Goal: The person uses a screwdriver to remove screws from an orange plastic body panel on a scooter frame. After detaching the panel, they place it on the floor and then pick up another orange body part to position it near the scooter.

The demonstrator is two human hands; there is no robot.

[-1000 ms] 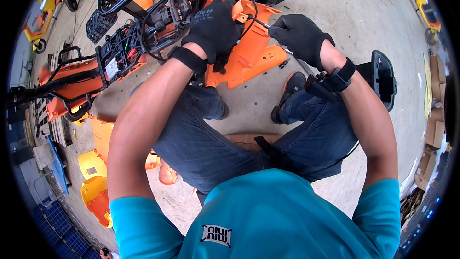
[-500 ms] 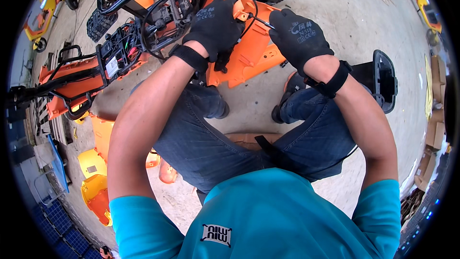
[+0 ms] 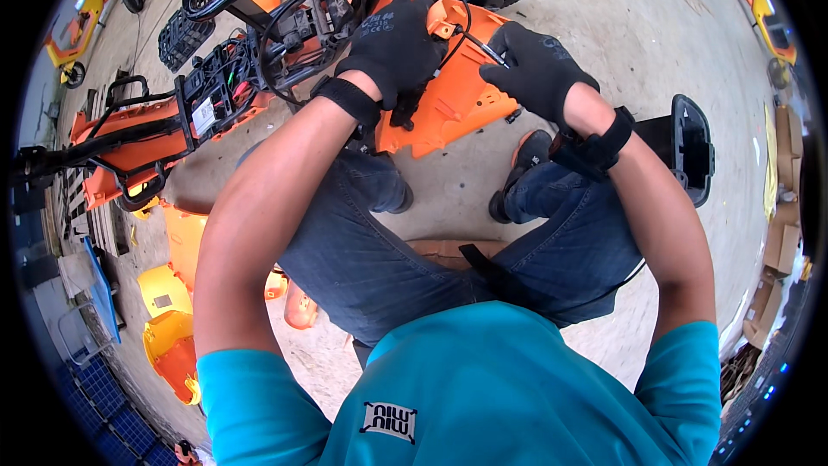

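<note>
Open concrete floor (image 3: pixel 655 43) leaves passage right of the right hand (image 3: pixel 539 73); an orange body panel (image 3: pixel 457 99) and looping black cable (image 3: pixel 469 19) obstruct the way leftward.

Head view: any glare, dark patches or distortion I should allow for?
Head view: the left hand and right hand, in black gloves, show little shading detail; head view: the pale floor looks nearly washed out lower left of centre; head view: cardboard boxes near the right rim look bent and squeezed.
</note>
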